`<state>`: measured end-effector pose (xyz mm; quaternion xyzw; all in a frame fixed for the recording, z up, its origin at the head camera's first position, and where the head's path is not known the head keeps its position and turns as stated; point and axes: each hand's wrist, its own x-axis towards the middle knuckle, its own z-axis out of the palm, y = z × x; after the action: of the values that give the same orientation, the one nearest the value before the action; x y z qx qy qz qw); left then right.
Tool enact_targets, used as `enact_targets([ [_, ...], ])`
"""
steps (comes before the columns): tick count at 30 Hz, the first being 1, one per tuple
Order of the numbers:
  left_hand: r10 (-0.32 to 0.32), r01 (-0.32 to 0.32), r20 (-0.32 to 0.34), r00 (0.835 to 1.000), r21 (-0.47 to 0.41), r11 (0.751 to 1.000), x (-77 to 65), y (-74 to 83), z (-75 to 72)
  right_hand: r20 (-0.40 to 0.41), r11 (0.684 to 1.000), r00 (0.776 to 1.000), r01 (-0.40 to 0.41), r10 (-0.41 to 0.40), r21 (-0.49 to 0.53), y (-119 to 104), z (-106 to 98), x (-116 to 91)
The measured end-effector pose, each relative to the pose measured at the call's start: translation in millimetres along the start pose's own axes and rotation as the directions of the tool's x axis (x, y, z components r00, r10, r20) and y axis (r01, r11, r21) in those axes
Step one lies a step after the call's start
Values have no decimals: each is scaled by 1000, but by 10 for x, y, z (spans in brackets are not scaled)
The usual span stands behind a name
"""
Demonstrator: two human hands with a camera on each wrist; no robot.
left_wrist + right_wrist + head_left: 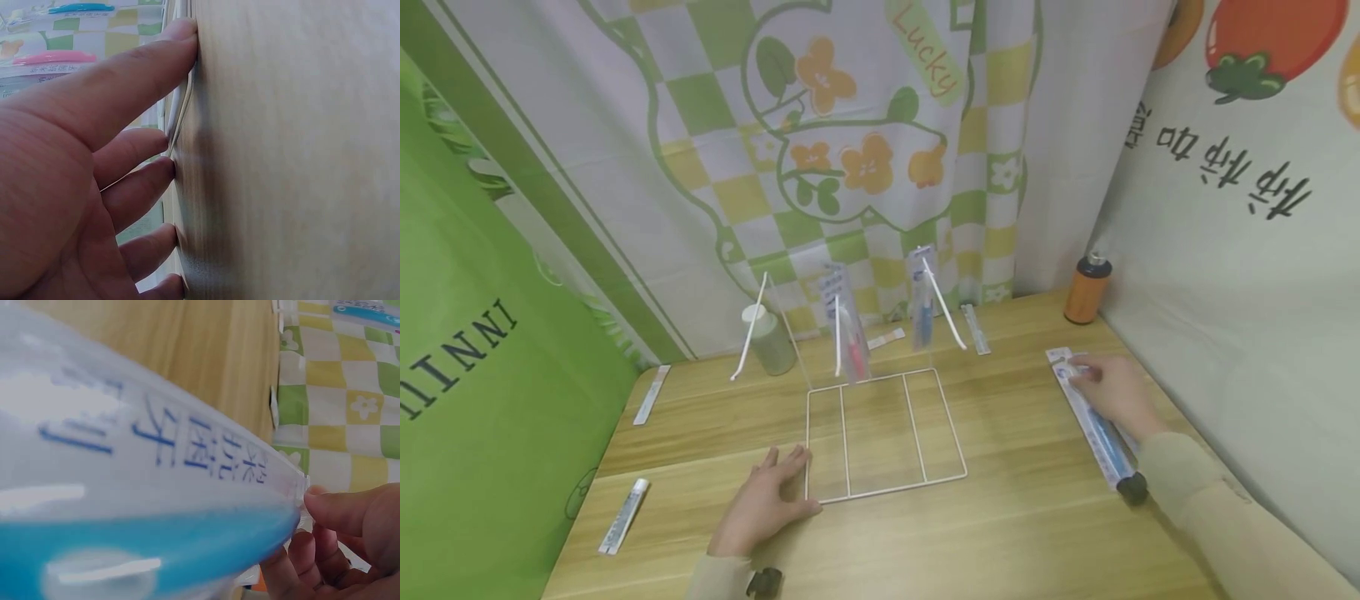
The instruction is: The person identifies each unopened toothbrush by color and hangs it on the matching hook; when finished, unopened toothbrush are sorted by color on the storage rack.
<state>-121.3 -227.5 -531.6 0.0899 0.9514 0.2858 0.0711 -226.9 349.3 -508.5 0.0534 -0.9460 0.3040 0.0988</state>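
Observation:
My right hand (1120,392) pinches the top end of a packaged blue toothbrush (1097,429) at the right of the table. In the right wrist view its clear, printed pack (156,469) stretches large toward the camera, with thumb and fingers at the far end. A white wire rack (887,491) stands mid-table with three hooks. On its middle hook hangs a packaged pink toothbrush (856,354); a second packaged blue toothbrush (924,321) hangs on the right hook. My left hand (763,504) rests with spread fingers at the rack base's front left corner, thumb (178,34) against the wire.
A pale green bottle (771,342) stands behind the left hook. An orange and black bottle (1087,289) is at the back right corner. A small tube (625,517) and a thin sachet (652,395) lie at left; another sachet (976,329) lies behind the rack. Curtains border the table.

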Motion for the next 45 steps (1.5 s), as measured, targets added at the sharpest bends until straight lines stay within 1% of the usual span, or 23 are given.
enact_targets([
  [4,-1,1,-4,1000,5,1000,0,-5,2,-10,1000,1000,5,-5,24,-114,-51,-11],
  [8,-4,4,-7,1000,2,1000,-2,-4,5,-20,999,1000,16,-15,43,-281,-124,-22],
  [12,-4,4,-5,1000,-6,1000,-6,2,6,-42,997,999,32,-29,74,-487,-196,-48],
  [16,-2,2,-3,1000,-13,1000,-7,5,5,-84,993,995,64,-56,96,-731,-261,-91],
  [23,2,-2,-4,1000,-9,1000,-5,8,7,-205,978,967,178,-153,107,-1140,-332,-198],
  [26,3,-3,-2,1000,-7,1000,-4,12,6,-245,966,954,214,-174,144,-1295,-356,-253],
  [28,5,-5,-1,1000,-4,1000,-3,14,4,-283,954,938,252,-200,161,-1390,-369,-290],
  [33,3,-3,2,1000,-2,1000,2,21,-5,-375,912,883,367,-281,183,-1623,-414,-400],
  [38,2,-2,3,1000,-2,1000,7,22,-9,-417,859,843,459,-340,228,-1823,-469,-550],
  [43,3,-3,4,1000,-1,1000,7,18,-4,-466,807,792,541,-394,236,-1956,-493,-686],
  [45,2,-2,6,1000,-1,1000,6,17,-3,-491,783,768,573,-412,240,-1991,-487,-731],
])
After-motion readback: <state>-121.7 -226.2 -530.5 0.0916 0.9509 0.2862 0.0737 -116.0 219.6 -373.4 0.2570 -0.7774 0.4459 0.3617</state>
